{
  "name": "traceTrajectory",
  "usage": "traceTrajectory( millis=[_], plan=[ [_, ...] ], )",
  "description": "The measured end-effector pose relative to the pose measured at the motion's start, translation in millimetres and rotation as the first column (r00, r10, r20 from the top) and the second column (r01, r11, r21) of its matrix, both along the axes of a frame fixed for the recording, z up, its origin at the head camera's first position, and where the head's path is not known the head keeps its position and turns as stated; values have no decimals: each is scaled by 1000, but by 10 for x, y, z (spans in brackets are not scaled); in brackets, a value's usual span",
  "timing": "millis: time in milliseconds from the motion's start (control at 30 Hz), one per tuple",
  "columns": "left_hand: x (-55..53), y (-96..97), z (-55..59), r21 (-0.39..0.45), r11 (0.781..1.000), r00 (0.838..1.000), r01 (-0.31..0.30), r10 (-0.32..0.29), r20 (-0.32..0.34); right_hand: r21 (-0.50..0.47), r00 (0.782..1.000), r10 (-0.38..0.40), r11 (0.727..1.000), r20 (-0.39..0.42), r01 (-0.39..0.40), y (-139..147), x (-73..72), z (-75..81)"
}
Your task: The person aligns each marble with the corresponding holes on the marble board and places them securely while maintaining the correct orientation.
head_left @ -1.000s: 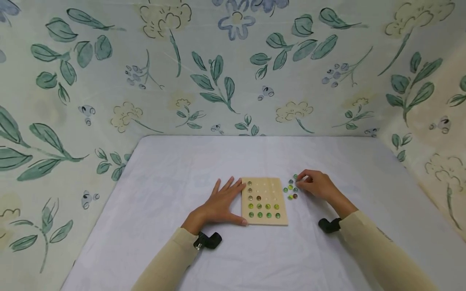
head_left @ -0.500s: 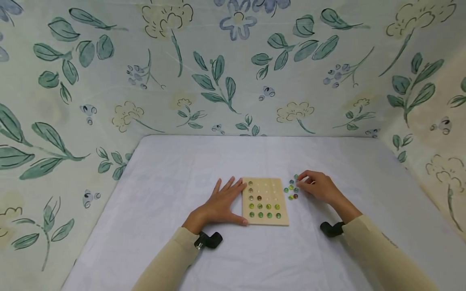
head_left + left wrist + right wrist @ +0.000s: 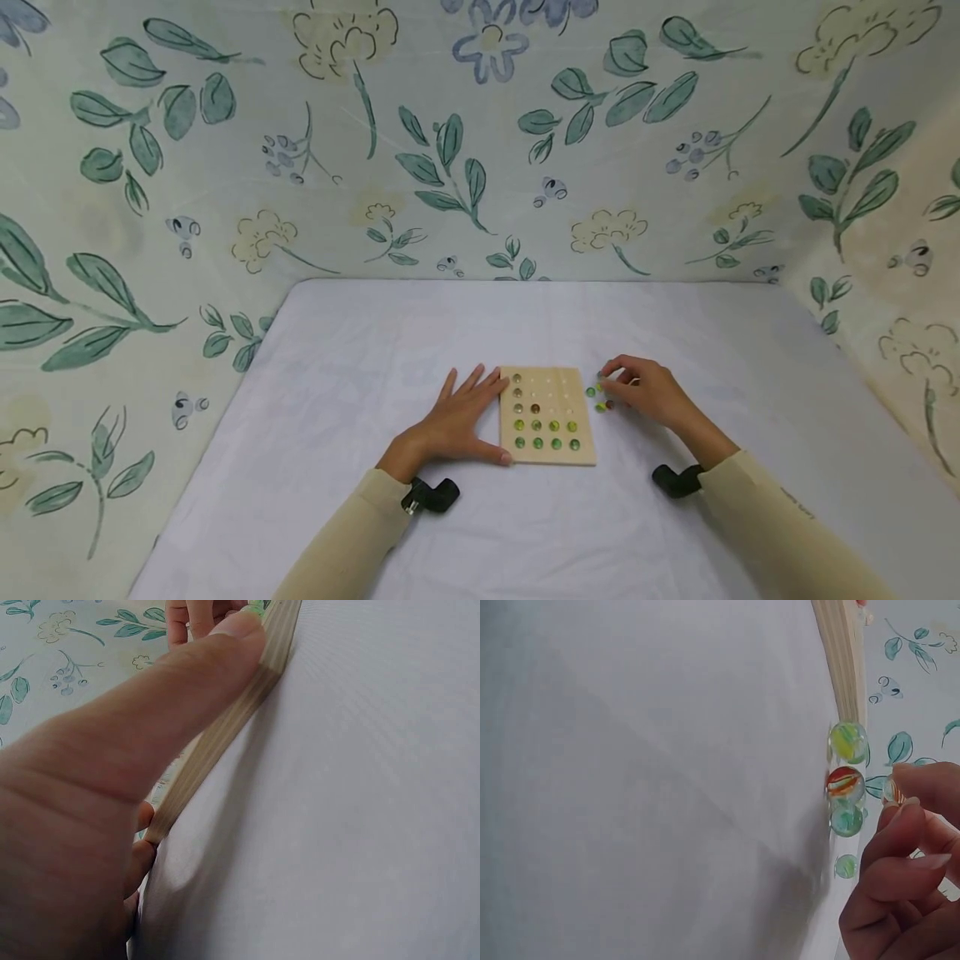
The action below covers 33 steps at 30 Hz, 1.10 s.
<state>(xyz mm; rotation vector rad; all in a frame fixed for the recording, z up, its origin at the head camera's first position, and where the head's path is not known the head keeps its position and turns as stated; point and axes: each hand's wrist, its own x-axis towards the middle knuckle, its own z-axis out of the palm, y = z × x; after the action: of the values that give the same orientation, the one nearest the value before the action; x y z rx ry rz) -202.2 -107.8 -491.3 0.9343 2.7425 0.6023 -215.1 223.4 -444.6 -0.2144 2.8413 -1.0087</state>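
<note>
A light wooden board [image 3: 547,456] with rows of round hollows lies on the cloth. Green marbles fill its nearest row, with yellow-green ones behind. Farther back are pale marbles down the left column and one brown marble [image 3: 535,408]. My left hand [image 3: 450,425] rests spread at the board's left edge, its thumb [image 3: 187,690] on the near corner. Just right of the board, my right hand [image 3: 651,392] pinches a clear marble with orange-brown stripes [image 3: 892,791] between thumb and finger. Below it are a yellow-green marble [image 3: 848,742], a red-orange marble [image 3: 845,783] and green ones.
A white cloth [image 3: 375,333] covers the table. Loose marbles lie in a small cluster along the board's right side, partly hidden by the right fingers. Floral fabric [image 3: 480,167] hangs behind and at both sides. Each wrist wears a black camera [image 3: 435,496].
My right hand has shifted slightly left toward the board, its fingers now over part of the loose marble cluster. The left hand stays at the board's edge.
</note>
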Motion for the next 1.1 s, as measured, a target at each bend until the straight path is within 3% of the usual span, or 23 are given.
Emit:
traceTrajectory(
  millis=[433,1100],
  plan=[
    [6,9,46,-9,1000,1000,4,-4,18,-25,1000,20,999,17,-20,-179,57,-23],
    [-2,4,57,-8,1000,1000,10,-10,-5,-71,996,93,993,0,-93,-428,118,-15]
  ],
)
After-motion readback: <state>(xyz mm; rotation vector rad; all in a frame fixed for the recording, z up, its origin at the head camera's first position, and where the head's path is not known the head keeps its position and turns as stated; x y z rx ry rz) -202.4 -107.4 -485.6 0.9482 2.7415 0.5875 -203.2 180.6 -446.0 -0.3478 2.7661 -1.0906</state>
